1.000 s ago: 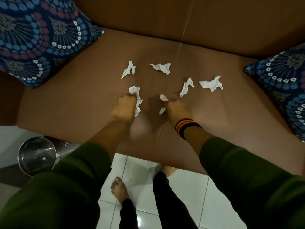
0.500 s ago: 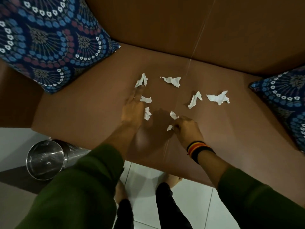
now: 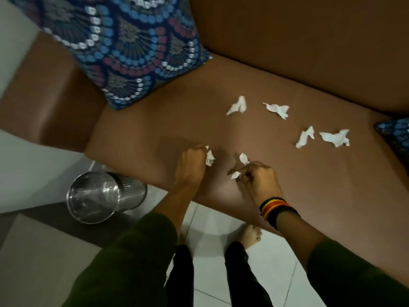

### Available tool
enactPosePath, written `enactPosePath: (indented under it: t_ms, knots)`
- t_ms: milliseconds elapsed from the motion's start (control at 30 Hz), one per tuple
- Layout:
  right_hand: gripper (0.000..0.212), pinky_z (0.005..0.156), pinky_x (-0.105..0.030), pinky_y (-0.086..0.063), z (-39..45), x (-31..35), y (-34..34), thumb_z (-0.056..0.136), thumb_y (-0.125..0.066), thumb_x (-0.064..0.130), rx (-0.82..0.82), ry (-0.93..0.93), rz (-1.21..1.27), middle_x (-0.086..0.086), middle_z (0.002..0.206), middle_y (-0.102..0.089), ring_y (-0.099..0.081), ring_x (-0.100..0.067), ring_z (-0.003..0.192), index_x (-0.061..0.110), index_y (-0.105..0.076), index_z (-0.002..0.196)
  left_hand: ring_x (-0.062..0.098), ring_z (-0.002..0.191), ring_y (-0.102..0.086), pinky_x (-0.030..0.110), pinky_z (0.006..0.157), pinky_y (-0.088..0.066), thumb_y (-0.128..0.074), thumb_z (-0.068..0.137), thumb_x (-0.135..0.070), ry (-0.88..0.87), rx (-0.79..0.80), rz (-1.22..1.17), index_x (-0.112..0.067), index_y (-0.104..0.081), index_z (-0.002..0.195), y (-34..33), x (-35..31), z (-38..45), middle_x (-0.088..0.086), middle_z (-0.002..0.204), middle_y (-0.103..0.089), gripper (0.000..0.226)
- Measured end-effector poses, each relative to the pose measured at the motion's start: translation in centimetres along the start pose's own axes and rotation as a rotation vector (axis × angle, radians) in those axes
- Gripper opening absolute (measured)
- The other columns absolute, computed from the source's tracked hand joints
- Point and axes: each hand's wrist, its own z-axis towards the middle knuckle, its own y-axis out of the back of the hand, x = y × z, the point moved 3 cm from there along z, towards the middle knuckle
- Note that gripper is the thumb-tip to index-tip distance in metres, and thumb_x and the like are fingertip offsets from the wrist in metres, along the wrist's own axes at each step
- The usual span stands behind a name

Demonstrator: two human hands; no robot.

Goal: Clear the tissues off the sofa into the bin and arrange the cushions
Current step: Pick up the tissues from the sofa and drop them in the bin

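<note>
**Tissues in both fists, four left on seat**

Left hand [image 3: 192,159] clamped on a crumpled tissue [image 3: 209,157]; right hand [image 3: 259,178] closed w/ its grip pinching tissue scraps [image 3: 243,159]. Four more tissues [image 3: 238,106] lie loose mid-seat on the sofa [image 3: 155,129], well apart from hands. Likely featherlight, soft, tear-prone: pinch anywhere, bunch together. Steel bin [image 3: 95,197] on floor, left of sofa edge, open top, nothing blocking. Patterned cushion [image 3: 132,52] leans in left corner; 2nd cushion [image 3: 396,134] at right edge.

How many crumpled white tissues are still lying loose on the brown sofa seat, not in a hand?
4: two toward the backrest and two to the right near the far cushion. More tissue is clutched in the left hand and the right hand; none seems hidden.
</note>
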Motion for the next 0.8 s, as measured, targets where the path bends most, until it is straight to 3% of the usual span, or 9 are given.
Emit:
enactPosePath:
  t_ms: [133, 167, 267, 400, 533, 633, 733, 800]
  knots:
    - [0.027, 0.093, -0.034, -0.056, 1.0, 10.6, -5.2, 0.084, -0.066, 0.002, 0.082, 0.113, 0.043, 0.000, 0.109, -0.073, -0.069, -0.022, 0.096, 0.025, -0.079, 0.088, 0.015, 0.066, -0.074, 0.021, 0.064, -0.057, -0.071, 0.093, -0.019, 0.193, 0.012, -0.110, -0.003, -0.070, 0.087, 4.6, 11.8, -6.0, 0.004, 0.076, -0.077, 0.018]
    - [0.027, 0.095, -0.032, -0.055, 1.2, 13.4, -7.0, 0.083, -0.065, 0.002, 0.106, 0.133, 0.053, 0.000, 0.111, -0.073, -0.069, -0.021, 0.098, 0.025, -0.079, 0.088, 0.014, 0.063, -0.073, 0.022, 0.064, -0.058, -0.075, 0.089, -0.021, 0.249, -0.051, -0.112, -0.002, -0.068, 0.082, 5.5, 15.3, -7.6, 0.003, 0.072, -0.076, 0.021]
    - [0.020, 0.092, -0.024, -0.051, 1.3, 21.1, -14.1, 0.084, -0.067, 0.004, 0.191, 0.181, 0.065, -0.004, 0.117, -0.072, -0.070, -0.024, 0.099, 0.018, -0.080, 0.089, 0.029, 0.091, -0.074, 0.037, 0.086, -0.059, -0.062, 0.098, -0.011, 0.487, -0.146, -0.248, -0.002, -0.074, 0.102, 7.5, 24.6, -11.4, 0.017, 0.098, -0.077, 0.016]
    - [0.016, 0.087, -0.033, -0.058, 1.1, 28.1, -24.8, 0.088, -0.064, 0.008, 0.340, 0.236, 0.075, -0.012, 0.098, -0.076, -0.070, -0.027, 0.088, 0.010, -0.079, 0.093, 0.038, 0.103, -0.070, 0.041, 0.090, -0.054, -0.059, 0.099, -0.009, 0.739, -0.254, -0.292, 0.002, -0.074, 0.109, 7.5, 33.8, -14.0, 0.024, 0.107, -0.075, 0.021]
    - [0.020, 0.087, -0.036, -0.058, 2.0, 31.4, -33.9, 0.089, -0.060, 0.008, 0.406, 0.143, 0.119, -0.013, 0.098, -0.076, -0.070, -0.031, 0.091, 0.011, -0.079, 0.095, 0.037, 0.108, -0.070, 0.038, 0.091, -0.054, -0.055, 0.103, -0.014, 0.841, -0.234, -0.323, 0.004, -0.072, 0.112, 5.0, 39.3, -13.9, 0.025, 0.113, -0.073, 0.026]
    - [0.031, 0.090, -0.009, -0.046, 2.6, 32.1, -38.7, 0.094, -0.052, 0.003, 0.569, 0.032, 0.191, -0.007, 0.118, -0.068, -0.062, -0.025, 0.108, 0.011, -0.070, 0.119, 0.036, 0.116, -0.067, 0.038, 0.097, -0.053, -0.057, 0.102, -0.014, 0.849, -0.209, -0.436, -0.002, -0.070, 0.120, 2.4, 41.8, -13.2, 0.022, 0.121, -0.071, 0.026]
    - [0.053, 0.103, -0.020, -0.034, 2.3, 32.1, -40.2, 0.094, -0.050, -0.002, 0.715, 0.048, 0.179, -0.009, 0.146, -0.050, -0.047, -0.028, 0.134, 0.020, -0.050, 0.143, 0.036, 0.121, -0.064, 0.043, 0.102, -0.054, -0.056, 0.101, -0.018, 0.831, -0.219, -0.488, -0.012, -0.064, 0.132, 0.5, 42.9, -13.9, 0.017, 0.129, -0.068, 0.032]
    - [0.054, 0.110, -0.031, -0.037, 1.5, 31.5, -38.9, 0.095, -0.050, 0.001, 0.699, 0.103, 0.131, -0.011, 0.147, -0.050, -0.047, -0.030, 0.134, 0.022, -0.047, 0.144, 0.035, 0.125, -0.062, 0.044, 0.103, -0.053, -0.052, 0.103, -0.022, 0.780, -0.206, -0.487, -0.023, -0.057, 0.140, 0.4, 42.4, -14.7, 0.013, 0.136, -0.064, 0.038]
